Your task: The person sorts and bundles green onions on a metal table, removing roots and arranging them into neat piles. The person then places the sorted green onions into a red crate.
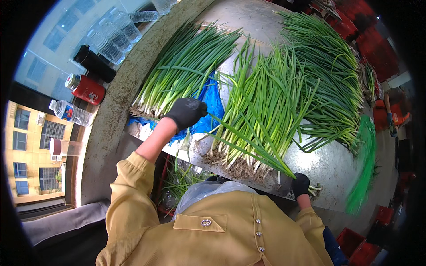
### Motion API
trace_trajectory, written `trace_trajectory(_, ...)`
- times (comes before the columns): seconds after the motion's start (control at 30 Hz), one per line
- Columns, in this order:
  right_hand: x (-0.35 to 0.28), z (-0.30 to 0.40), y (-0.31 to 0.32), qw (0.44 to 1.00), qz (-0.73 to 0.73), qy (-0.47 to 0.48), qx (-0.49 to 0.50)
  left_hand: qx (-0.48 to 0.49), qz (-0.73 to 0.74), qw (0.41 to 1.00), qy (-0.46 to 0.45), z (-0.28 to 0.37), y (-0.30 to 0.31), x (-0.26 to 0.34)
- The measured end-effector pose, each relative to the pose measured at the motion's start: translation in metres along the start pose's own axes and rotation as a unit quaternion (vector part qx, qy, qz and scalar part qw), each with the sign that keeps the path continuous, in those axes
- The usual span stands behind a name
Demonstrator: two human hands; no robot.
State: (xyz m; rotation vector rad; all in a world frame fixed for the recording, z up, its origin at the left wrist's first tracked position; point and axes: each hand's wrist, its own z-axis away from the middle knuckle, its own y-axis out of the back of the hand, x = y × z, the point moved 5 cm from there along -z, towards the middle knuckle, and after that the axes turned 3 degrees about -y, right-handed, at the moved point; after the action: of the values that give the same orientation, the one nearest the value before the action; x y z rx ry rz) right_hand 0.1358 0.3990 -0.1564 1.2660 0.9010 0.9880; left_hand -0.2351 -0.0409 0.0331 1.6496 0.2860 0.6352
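Observation:
My right hand [300,185], in a black glove, grips a few green scallion stalks [266,156] near the metal table's front edge. Their white root ends [314,190] stick out on the right side of that hand. The leaves slant up and left across a pile of scallions [259,99]. My left hand [186,113], also black-gloved, is curled above a blue plastic bag [213,103]. One leaf tip ends close to its knuckles; whether the fingers hold anything is hidden. Just beyond this hand lies another pile of scallions [186,63] with white bases.
A large scallion heap [326,73] covers the metal table's [309,159] right side, beside green plastic [362,166]. Bottles and a red flask [86,89] line the window ledge at left. Below the table edge, a container holds green trimmings [179,181]. Another person's arm [387,106] shows at far right.

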Motion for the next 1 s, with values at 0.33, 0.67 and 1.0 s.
trace_trajectory(0.33, 0.003, -0.007, -0.002, 0.996, -0.056, -0.069, -0.025, 0.167, 0.166, 0.952, 0.197, 0.055, 0.046, -0.069)
trace_trajectory(0.67, -0.029, -0.016, 0.103, 0.977, -0.204, 0.069, -0.009, -0.225, 0.327, 0.916, 0.064, 0.071, -0.032, 0.062)
trace_trajectory(1.0, -0.125, -0.015, 0.191, 0.871, -0.448, 0.052, -0.193, -0.055, 0.944, 0.285, 0.154, -0.067, -0.111, 0.246)
